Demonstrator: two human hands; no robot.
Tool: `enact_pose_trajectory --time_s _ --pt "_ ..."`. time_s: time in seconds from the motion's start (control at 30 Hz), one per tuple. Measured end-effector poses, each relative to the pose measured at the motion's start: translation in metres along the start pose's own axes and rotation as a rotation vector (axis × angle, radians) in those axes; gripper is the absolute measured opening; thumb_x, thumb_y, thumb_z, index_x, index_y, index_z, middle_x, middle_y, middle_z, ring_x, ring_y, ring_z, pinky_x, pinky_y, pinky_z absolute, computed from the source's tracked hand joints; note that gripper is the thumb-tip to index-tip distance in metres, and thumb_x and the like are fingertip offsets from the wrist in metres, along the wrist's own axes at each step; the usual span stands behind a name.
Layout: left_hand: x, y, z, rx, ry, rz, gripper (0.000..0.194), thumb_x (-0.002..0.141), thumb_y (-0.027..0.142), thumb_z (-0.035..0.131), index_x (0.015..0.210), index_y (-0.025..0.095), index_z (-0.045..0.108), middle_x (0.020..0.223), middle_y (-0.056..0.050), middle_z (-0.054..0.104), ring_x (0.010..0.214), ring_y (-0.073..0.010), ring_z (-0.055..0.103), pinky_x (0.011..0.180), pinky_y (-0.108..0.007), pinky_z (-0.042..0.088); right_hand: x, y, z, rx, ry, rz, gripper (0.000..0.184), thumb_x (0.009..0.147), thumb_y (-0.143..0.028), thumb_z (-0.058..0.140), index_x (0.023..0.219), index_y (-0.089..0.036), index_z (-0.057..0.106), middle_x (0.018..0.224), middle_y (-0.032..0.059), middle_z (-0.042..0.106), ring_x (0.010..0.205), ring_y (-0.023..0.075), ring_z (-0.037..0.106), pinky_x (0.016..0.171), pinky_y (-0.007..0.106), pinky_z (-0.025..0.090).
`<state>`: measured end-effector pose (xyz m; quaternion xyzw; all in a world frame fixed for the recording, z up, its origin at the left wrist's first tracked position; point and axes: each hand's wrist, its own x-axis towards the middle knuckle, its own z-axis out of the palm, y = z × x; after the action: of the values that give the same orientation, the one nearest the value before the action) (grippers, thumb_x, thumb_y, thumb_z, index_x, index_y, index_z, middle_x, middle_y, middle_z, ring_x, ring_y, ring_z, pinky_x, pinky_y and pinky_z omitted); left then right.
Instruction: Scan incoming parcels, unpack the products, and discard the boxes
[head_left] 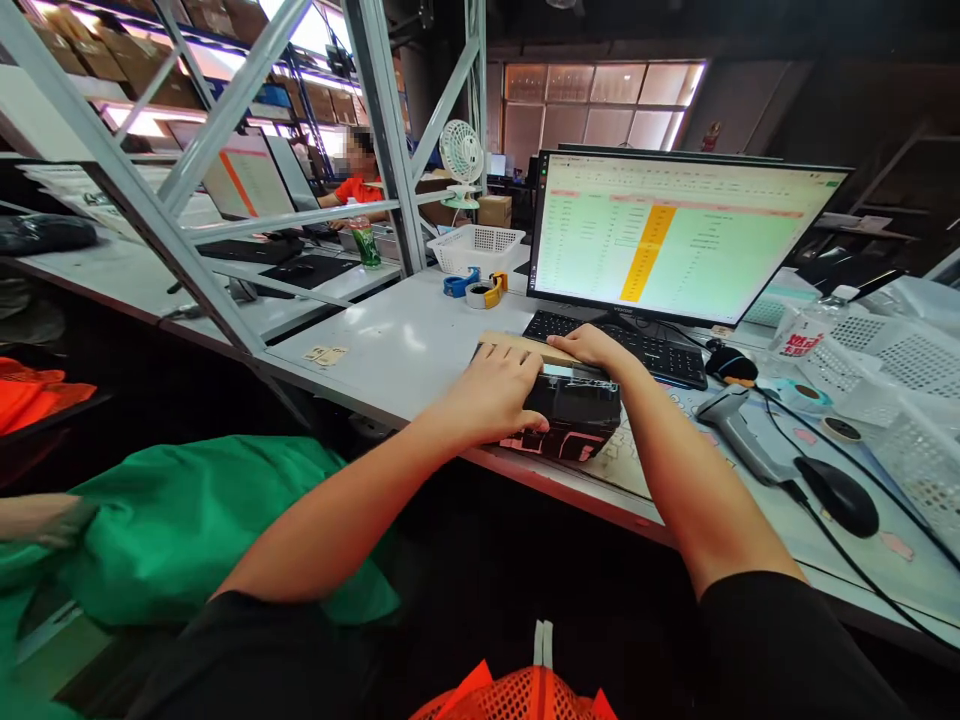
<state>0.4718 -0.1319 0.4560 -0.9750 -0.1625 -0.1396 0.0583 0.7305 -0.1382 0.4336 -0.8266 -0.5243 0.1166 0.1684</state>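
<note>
- The box (576,405), with dark sides and a tan top, is at the front edge of the worktop (375,350), before the keyboard (664,360) and below the monitor (652,230). I cannot tell whether its whole bottom rests there.
- The left hand (504,390) is partly open and has hold of the box: its fingers lie over the top, while its thumb is against the near side.
- The right hand (591,347) is curved over the far right part of the box and holds it there. Its thumb lies along the top; most of its fingers are hidden.
- To the right of the right forearm are a grey scanner (752,440) and a black mouse (836,495), which lies near the scanner's handle.
- Beyond the box, to the left of the monitor, two tape dispensers, one blue (459,284) and one yellow (496,289), stand side by side, in front of a white basket (478,240).
- At the far left, another person's arm (37,517), blurred, is at a green cloth (210,500).
- Farther back, a person in an orange shirt (358,190) is at another worktop.
</note>
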Motion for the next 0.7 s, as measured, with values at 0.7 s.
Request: enact_pose_trajectory --time_s 0.7 --pt "0.067 -0.001 -0.023 0.165 -0.416 0.141 0.058 0.074 0.036 0.086 0.125 0.010 0.075 0.126 -0.022 0.077 0.119 -0.0413 0.069 0.101 -0.045 0.054 -0.019 0.004 -0.003 0.321 0.352 -0.067 0.065 0.095 -0.076 0.059 0.063 -0.019 0.066 0.075 0.0081 0.069 0.080 0.0216 0.062 0.076 0.032 0.044"
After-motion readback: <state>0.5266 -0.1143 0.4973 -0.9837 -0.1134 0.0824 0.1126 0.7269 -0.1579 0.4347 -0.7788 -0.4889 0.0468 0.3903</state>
